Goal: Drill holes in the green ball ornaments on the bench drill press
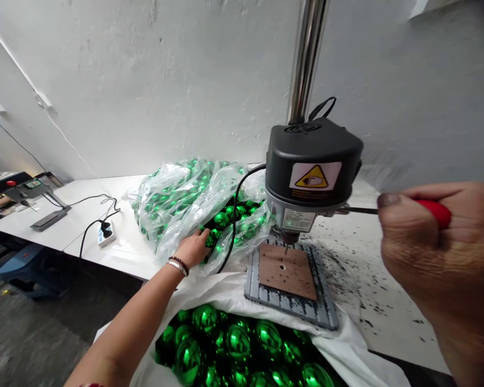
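A black drill press (314,161) stands over a ribbed grey base (294,309) that bears a brown board (290,274) with a small hole. My right hand (435,242) is wrapped round the red-knobbed lever (441,212) at the drill's right side. At the opening of a clear plastic bag (169,193) full of shiny green balls (221,217), my left hand (193,248) reaches in, its fingertips among the balls. Those fingertips are partly hidden, so whether they hold a ball cannot be made out.
In front, a white sack (358,349) holds more green balls (237,341). Dark shavings lie right of the base. A black cable (234,215) hangs beside the drill. Further left are a power strip (106,234), a second device (50,215) and blue stools (32,271).
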`<state>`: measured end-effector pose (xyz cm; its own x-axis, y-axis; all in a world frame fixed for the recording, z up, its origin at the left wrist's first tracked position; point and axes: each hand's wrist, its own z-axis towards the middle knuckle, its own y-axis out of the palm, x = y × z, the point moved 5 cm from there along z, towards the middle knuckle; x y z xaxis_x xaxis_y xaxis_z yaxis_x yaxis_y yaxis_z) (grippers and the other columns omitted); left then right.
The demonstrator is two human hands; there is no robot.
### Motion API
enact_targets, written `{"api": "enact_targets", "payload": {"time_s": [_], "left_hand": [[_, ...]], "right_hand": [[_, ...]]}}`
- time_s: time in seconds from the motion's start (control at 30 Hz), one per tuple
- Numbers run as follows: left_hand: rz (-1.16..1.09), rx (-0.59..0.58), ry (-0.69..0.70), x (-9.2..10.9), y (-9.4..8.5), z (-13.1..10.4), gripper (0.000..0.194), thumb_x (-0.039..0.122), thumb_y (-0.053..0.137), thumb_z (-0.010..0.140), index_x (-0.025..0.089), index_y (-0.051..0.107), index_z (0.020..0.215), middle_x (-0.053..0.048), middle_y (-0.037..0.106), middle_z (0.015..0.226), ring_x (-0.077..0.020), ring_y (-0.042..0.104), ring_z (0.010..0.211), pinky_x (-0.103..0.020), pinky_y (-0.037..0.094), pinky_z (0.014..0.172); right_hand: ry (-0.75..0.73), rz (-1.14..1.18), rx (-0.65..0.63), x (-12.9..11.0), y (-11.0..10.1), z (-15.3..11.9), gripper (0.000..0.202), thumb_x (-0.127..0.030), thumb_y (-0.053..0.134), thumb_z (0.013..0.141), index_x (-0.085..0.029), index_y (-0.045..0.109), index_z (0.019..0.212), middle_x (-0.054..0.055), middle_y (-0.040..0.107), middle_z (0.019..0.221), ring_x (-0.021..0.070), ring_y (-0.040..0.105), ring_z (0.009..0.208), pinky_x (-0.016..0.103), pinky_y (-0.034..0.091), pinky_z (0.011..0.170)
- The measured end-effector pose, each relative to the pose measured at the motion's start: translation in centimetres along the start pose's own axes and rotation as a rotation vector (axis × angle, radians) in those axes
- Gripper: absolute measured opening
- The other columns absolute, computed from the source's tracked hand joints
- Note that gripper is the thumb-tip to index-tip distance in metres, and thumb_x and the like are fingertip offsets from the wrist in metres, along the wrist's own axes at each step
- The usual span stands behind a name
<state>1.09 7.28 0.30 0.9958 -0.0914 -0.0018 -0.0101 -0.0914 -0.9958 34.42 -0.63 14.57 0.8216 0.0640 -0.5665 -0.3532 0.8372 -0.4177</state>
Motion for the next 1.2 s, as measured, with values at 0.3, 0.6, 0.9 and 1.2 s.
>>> {"api": "enact_targets", "payload": {"time_s": [0.3,0.6,0.9,1.2], "left_hand": [[-1.313,0.043,0.015,0.8,-3.7,-3.0,0.062,0.036,0.062,0.078,0.021,0.044,0.135,-0.006,0.064,0.103,-0.0202,0.067,0.083,-0.032,0.052,0.072],[-1.978,-0.486,0.104,8.0,-1.8,-5.1,0.067,0.033,0.08,0.068,0.029,0.05,0.128,-0.001,0.065,0.092,-0.0157,0.067,0.076,-0.021,0.046,0.058],[-1.537,-0.319,-0.047,11.4,1.6,-2.7,0.057,0.03,0.08,0.067,0.019,0.061,0.119,-0.003,0.066,0.097,-0.0086,0.061,0.068,-0.02,0.047,0.058],[-1.292,-0.315,-0.051,13.9,3.2,-0.6,0.042,0.031,0.072,0.074,0.018,0.066,0.114,0.0,0.064,0.073,-0.008,0.052,0.054,-0.02,0.042,0.051]], "right_hand": [[-0.048,0.106,0.042,-0.9,-0.3,0.4,0.034,-0.051,0.04,0.069,-0.019,0.048,0.065,0.004,0.055,0.062,0.0098,0.043,0.05,0.023,0.031,0.049],[-0.186,0.252,0.106,-0.8,-0.1,-0.2,0.03,-0.047,0.046,0.08,-0.019,0.054,0.076,0.0,0.057,0.062,0.0079,0.049,0.053,0.02,0.035,0.052],[-0.2,0.333,0.066,-0.7,-0.4,-0.9,0.021,-0.04,0.046,0.087,-0.02,0.05,0.08,-0.002,0.055,0.068,0.0072,0.05,0.058,0.021,0.041,0.058],[-0.259,0.332,0.079,-0.6,-0.3,-1.1,0.021,-0.039,0.043,0.09,-0.02,0.047,0.082,-0.001,0.055,0.073,0.0063,0.051,0.064,0.021,0.043,0.061]]}}
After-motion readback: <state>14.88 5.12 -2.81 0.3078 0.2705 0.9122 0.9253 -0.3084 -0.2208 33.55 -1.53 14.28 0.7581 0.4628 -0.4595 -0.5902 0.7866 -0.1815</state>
